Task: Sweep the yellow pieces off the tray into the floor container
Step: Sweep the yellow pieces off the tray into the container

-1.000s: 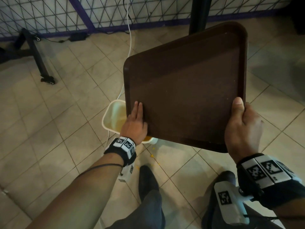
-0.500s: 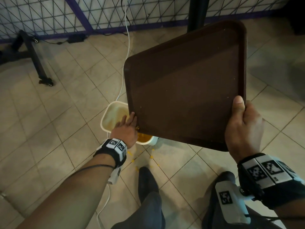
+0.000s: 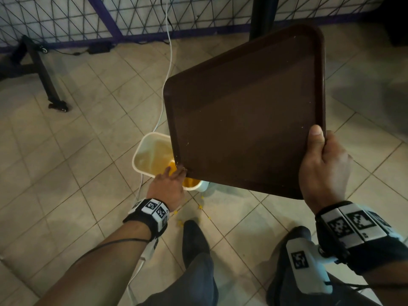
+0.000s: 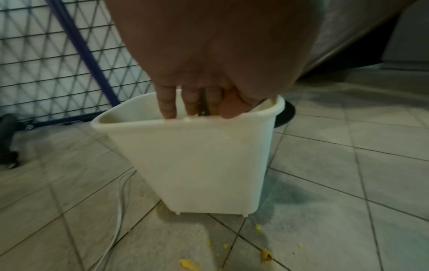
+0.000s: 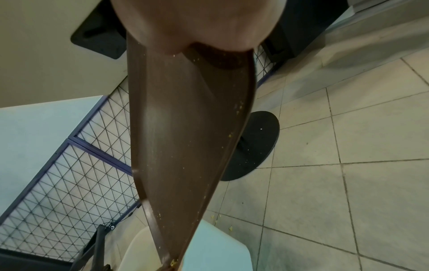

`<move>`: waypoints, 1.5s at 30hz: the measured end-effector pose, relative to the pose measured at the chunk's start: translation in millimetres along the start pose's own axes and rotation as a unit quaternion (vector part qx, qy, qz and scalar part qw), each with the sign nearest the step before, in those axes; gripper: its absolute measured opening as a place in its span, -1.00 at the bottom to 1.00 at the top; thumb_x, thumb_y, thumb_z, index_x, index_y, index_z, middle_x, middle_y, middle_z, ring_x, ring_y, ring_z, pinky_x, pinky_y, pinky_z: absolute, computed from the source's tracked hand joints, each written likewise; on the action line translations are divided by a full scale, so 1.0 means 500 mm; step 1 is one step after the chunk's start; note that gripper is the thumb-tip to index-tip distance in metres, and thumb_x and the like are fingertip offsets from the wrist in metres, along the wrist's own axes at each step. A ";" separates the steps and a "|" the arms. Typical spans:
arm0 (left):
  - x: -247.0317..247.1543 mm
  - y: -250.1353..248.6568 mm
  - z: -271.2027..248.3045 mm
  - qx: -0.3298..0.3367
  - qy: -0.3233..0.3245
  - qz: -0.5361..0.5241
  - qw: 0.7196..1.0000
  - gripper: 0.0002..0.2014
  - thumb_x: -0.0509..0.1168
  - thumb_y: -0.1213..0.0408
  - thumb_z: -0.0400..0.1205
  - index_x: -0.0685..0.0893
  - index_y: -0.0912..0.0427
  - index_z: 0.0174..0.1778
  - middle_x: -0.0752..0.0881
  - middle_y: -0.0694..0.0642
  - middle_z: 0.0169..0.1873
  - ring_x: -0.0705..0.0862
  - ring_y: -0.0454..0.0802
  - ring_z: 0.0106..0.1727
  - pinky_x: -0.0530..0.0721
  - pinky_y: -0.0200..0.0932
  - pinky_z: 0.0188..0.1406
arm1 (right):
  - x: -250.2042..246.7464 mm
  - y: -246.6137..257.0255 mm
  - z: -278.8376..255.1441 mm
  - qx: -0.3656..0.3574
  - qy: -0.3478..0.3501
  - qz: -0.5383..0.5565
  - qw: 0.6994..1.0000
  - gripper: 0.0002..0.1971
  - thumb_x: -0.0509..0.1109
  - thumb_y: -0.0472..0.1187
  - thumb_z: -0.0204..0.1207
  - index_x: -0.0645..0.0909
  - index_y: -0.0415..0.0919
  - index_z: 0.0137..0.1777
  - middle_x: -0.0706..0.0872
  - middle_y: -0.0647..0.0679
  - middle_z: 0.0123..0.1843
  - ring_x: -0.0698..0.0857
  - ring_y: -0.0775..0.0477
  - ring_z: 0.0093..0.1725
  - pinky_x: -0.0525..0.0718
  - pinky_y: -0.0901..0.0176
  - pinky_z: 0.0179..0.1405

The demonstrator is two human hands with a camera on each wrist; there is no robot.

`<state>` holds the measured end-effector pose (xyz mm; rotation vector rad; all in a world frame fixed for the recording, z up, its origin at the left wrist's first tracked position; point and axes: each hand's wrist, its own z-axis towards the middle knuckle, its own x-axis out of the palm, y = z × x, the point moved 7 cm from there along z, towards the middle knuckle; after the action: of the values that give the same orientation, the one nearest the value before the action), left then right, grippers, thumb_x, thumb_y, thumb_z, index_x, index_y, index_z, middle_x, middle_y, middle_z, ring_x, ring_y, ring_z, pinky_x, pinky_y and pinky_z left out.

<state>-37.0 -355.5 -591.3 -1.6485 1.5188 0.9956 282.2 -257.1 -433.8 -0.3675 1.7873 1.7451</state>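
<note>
1. Over the tiled floor (image 3: 66,177), right hand (image 3: 324,168) gripped the near right corner of the brown tray (image 3: 247,115), thumb on top, fingers curled under the rim.
2. Tray was tilted, low corner over the white bin (image 3: 141,155).
3. Left hand (image 3: 170,184) reached down at that low corner, fingers (image 4: 167,102) straight and slightly spread, dipping inside the bin (image 4: 190,161) mouth; held nothing.
4. Yellow pieces (image 3: 189,182) sat piled in the bin, next to left fingertips.
5. Tray face was bare apart from tiny crumbs (image 5: 239,108) along the rim.
6. Stray yellow bits (image 4: 188,264) lay on the floor in front of the bin, near a shoe (image 3: 194,237).
7. White cable (image 3: 169,62) ran past the bin toward the mesh fence (image 3: 66,18).
</note>
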 end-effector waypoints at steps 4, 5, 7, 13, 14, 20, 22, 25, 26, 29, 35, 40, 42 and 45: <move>-0.003 0.027 -0.004 -0.034 -0.020 0.005 0.999 -0.44 0.02 0.12 0.67 0.29 0.04 0.65 0.34 -0.01 0.65 0.23 0.26 0.66 0.48 0.24 0.45 | 0.000 -0.004 0.001 0.002 0.004 -0.007 1.000 -0.50 0.01 0.12 0.73 0.57 -0.30 -0.06 0.55 0.00 -0.38 0.55 -0.13 -0.38 0.60 -0.18 -0.35; -0.007 0.015 -0.005 -0.013 -0.029 0.004 0.999 -0.44 -0.05 0.07 0.66 0.34 0.05 0.62 0.39 0.02 0.62 0.26 0.26 0.65 0.48 0.24 0.44 | 0.001 -0.003 0.002 0.003 0.006 -0.005 1.000 -0.50 0.00 0.12 0.73 0.56 -0.28 -0.06 0.57 -0.02 -0.37 0.56 -0.14 -0.38 0.61 -0.19 -0.35; -0.003 -0.007 -0.003 0.019 -0.022 -0.003 1.000 -0.36 -0.21 -0.04 0.62 0.37 0.05 0.60 0.39 0.03 0.62 0.27 0.23 0.64 0.45 0.23 0.45 | 0.002 0.000 0.002 0.001 0.006 -0.003 1.000 -0.51 0.00 0.13 0.73 0.55 -0.26 -0.09 0.58 -0.05 -0.37 0.57 -0.17 -0.37 0.61 -0.21 -0.34; 0.016 0.034 0.011 -0.062 0.014 -0.025 0.998 -0.38 -0.33 -0.14 0.72 0.17 -0.05 0.70 0.17 -0.09 0.71 0.03 0.18 0.72 0.18 0.29 0.60 | 0.001 -0.001 0.002 -0.002 0.007 -0.013 1.000 -0.51 -0.01 0.14 0.73 0.54 -0.26 -0.08 0.61 -0.10 -0.34 0.58 -0.20 -0.35 0.62 -0.22 -0.33; 0.007 0.030 0.010 -0.053 -0.003 -0.023 0.998 -0.36 -0.35 -0.15 0.71 0.20 -0.04 0.69 0.19 -0.07 0.70 0.04 0.18 0.72 0.21 0.28 0.59 | 0.000 -0.002 0.002 -0.003 0.004 -0.014 1.000 -0.51 -0.01 0.14 0.73 0.54 -0.26 -0.08 0.61 -0.11 -0.34 0.58 -0.20 -0.36 0.62 -0.21 -0.34; 0.028 0.011 0.008 0.012 0.034 0.012 0.999 -0.23 -0.46 -0.19 0.61 0.22 -0.03 0.68 0.23 -0.07 0.69 0.14 0.19 0.69 0.28 0.25 0.56 | -0.001 -0.002 0.005 -0.005 -0.001 -0.013 1.000 -0.50 0.00 0.14 0.73 0.54 -0.28 -0.10 0.60 -0.10 -0.35 0.58 -0.23 -0.35 0.60 -0.19 -0.35; 0.011 0.029 0.011 -0.006 0.018 0.027 0.999 -0.34 -0.29 -0.11 0.66 0.32 -0.01 0.64 0.38 -0.07 0.62 0.22 0.24 0.66 0.38 0.26 0.49 | -0.001 -0.002 0.004 -0.006 0.000 -0.013 1.000 -0.50 0.00 0.15 0.72 0.54 -0.26 -0.11 0.60 -0.09 -0.36 0.59 -0.23 -0.35 0.61 -0.20 -0.35; -0.032 0.033 0.023 -0.018 -0.038 0.027 0.999 -0.41 -0.14 -0.02 0.66 0.40 0.08 0.59 0.47 0.06 0.57 0.31 0.28 0.63 0.50 0.25 0.40 | 0.000 0.001 0.002 -0.012 0.003 -0.012 1.000 -0.50 -0.01 0.16 0.72 0.53 -0.24 -0.11 0.61 -0.10 -0.35 0.58 -0.22 -0.37 0.63 -0.26 -0.34; -0.039 0.034 0.028 -0.022 -0.048 0.023 0.998 -0.40 -0.14 -0.02 0.67 0.35 0.10 0.61 0.39 0.09 0.62 0.28 0.28 0.64 0.47 0.27 0.44 | 0.000 0.002 0.002 -0.013 0.002 -0.010 1.000 -0.50 -0.01 0.15 0.72 0.53 -0.24 -0.11 0.60 -0.09 -0.36 0.58 -0.21 -0.38 0.63 -0.25 -0.35; -0.028 0.037 0.038 -0.045 -0.017 0.001 0.999 -0.41 -0.13 -0.01 0.75 0.14 0.10 0.71 0.10 0.08 0.73 0.08 0.23 0.71 0.26 0.27 0.59 | -0.001 0.006 0.002 -0.014 0.001 -0.009 1.000 -0.50 0.00 0.14 0.73 0.53 -0.26 -0.12 0.57 -0.07 -0.38 0.56 -0.18 -0.40 0.61 -0.22 -0.38; -0.024 -0.011 -0.003 0.013 -0.010 0.027 1.000 -0.46 -0.14 -0.03 0.75 0.43 0.08 0.57 0.46 0.13 0.57 0.38 0.23 0.58 0.48 0.13 0.40 | -0.003 0.003 0.004 -0.021 -0.007 -0.016 1.000 -0.49 -0.01 0.13 0.73 0.52 -0.29 -0.14 0.57 -0.09 -0.40 0.56 -0.22 -0.40 0.60 -0.23 -0.37; -0.013 0.024 0.022 -0.024 -0.026 0.003 0.999 -0.39 -0.19 -0.09 0.73 0.31 0.11 0.65 0.31 0.06 0.67 0.18 0.20 0.69 0.37 0.21 0.53 | -0.004 0.004 0.005 -0.017 -0.004 -0.010 1.000 -0.51 0.01 0.11 0.74 0.51 -0.28 -0.15 0.53 -0.02 -0.42 0.53 -0.16 -0.42 0.58 -0.18 -0.40; 0.012 0.017 0.029 -0.011 0.018 -0.001 1.000 -0.39 -0.22 -0.09 0.75 0.20 0.10 0.69 0.18 0.05 0.71 0.09 0.18 0.71 0.27 0.22 0.58 | -0.001 0.003 0.007 -0.009 -0.001 -0.004 1.000 -0.50 0.01 0.13 0.73 0.52 -0.27 -0.14 0.55 -0.04 -0.40 0.54 -0.16 -0.40 0.60 -0.19 -0.38; 0.006 -0.003 0.010 0.034 0.010 0.013 0.999 -0.31 -0.34 -0.09 0.67 0.36 0.08 0.62 0.35 0.08 0.65 0.26 0.21 0.65 0.43 0.20 0.48 | -0.003 0.001 0.006 -0.007 -0.005 -0.006 1.000 -0.52 0.02 0.12 0.73 0.52 -0.26 -0.15 0.53 -0.01 -0.41 0.53 -0.15 -0.40 0.59 -0.19 -0.38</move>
<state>-36.0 -352.3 -596.4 -1.6001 1.5732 0.9332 283.9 -254.5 -432.4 -0.3734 1.7641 1.7492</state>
